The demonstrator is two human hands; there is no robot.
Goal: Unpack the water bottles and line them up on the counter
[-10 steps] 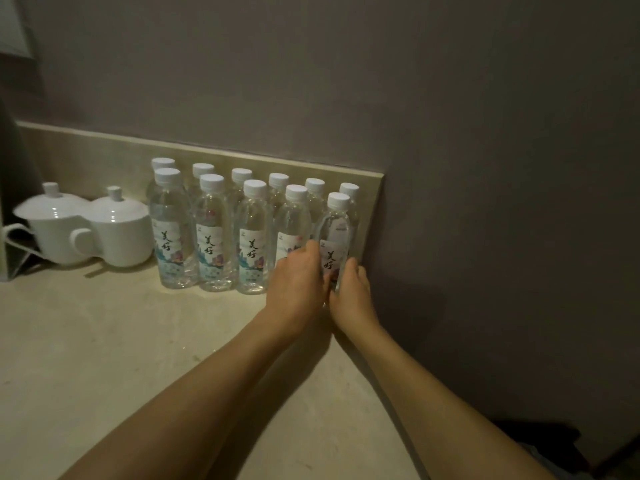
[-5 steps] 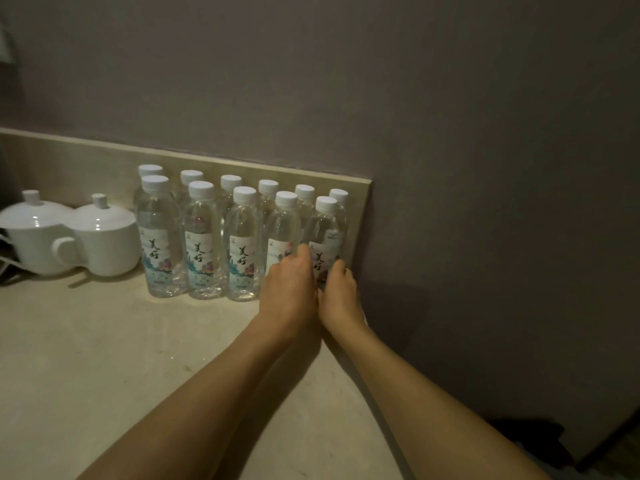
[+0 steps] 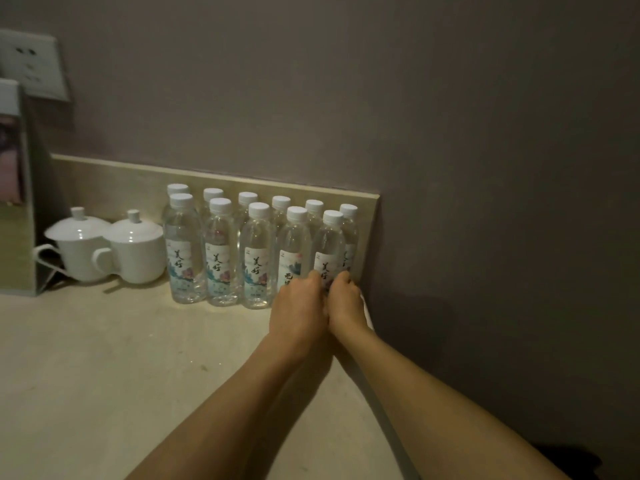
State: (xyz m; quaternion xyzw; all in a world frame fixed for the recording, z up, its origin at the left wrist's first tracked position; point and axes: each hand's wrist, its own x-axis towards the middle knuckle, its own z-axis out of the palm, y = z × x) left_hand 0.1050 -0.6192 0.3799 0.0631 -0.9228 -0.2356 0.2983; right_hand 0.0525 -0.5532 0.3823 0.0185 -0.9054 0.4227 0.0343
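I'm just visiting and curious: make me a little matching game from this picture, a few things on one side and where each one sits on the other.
Things:
1. lidded white cups
2. wall socket
3. both hands
4. bottle with its label turned

Places:
A. on the wall, upper left
B. at the right end of the front row
C. left of the bottles
D. fourth in the front row

Pairs: 1-C, 2-A, 3-B, 4-D

The left hand (image 3: 299,306) and right hand (image 3: 344,301) cover the lower parts of the two front water bottles nearest the backsplash (image 3: 104,174) end, hiding their fingertips and grip. Back-row bottles show little beyond caps. Left of the backsplash, a boxy stand (image 3: 15,202) is cut by the frame edge.
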